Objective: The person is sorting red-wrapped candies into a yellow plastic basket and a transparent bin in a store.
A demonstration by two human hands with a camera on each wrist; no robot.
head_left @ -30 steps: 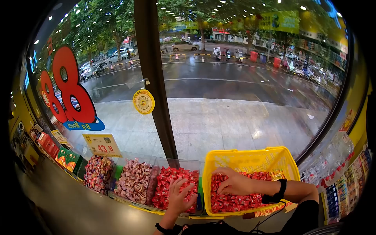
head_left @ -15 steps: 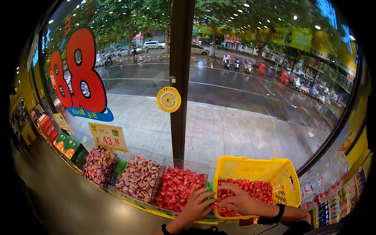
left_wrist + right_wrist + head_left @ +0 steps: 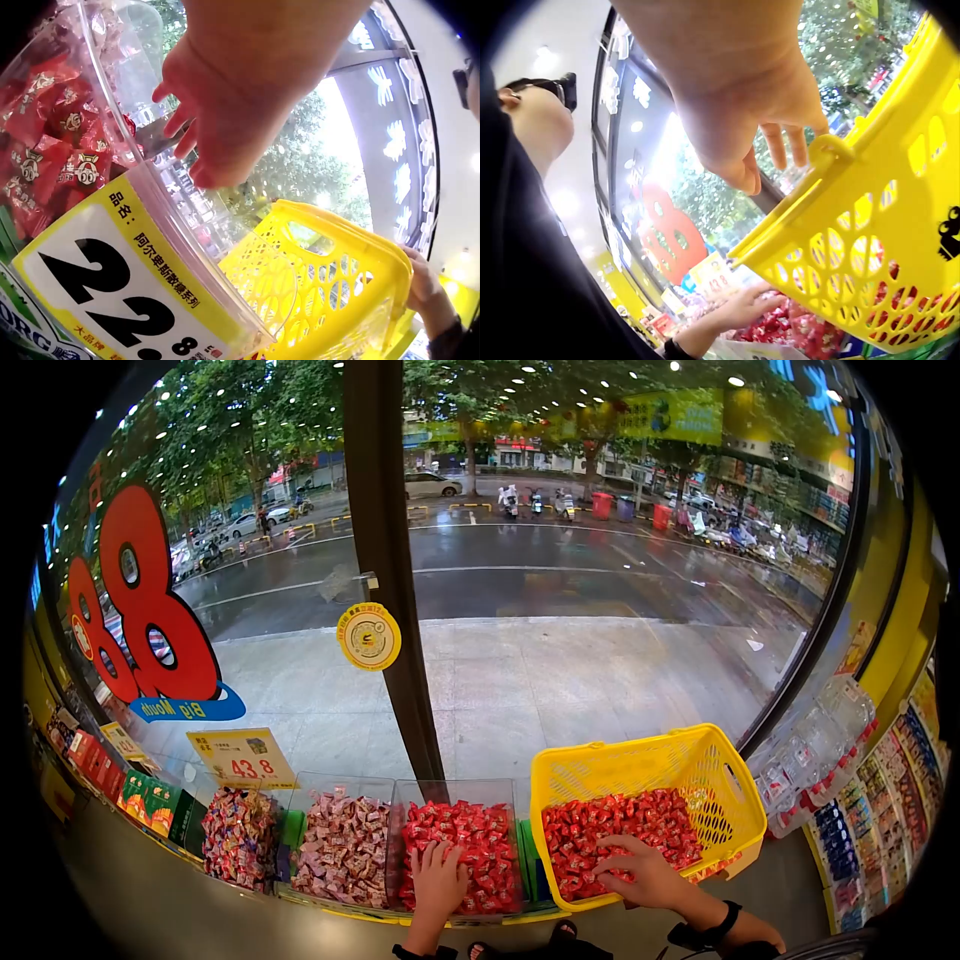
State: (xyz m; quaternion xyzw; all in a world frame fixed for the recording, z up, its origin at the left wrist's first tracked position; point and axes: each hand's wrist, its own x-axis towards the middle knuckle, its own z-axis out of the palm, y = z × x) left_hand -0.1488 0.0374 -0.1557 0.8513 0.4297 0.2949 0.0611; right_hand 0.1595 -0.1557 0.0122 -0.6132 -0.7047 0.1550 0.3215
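On the left, I am seeing colorful wrapped candies (image 3: 240, 838) sitting beside pale pink candies (image 3: 343, 845), with a price sign (image 3: 243, 760) standing behind them. To their right, a clear bin (image 3: 492, 792) is holding red candies (image 3: 485, 865). I am keeping my left hand (image 3: 438, 880) over these, palm down, its fingers parted and slightly bent, gripping nothing that I am seeing; whether the fingertips are touching the wrappers, I cannot tell. Next, the yellow basket (image 3: 600, 765) is standing just beside the bin, with more red candies lying inside. My right hand (image 3: 645, 875) is hovering at its near side, fingers loosely bent and thumb apart, holding nothing visible. Farther right, clear packages (image 3: 815, 745) are standing near the window.
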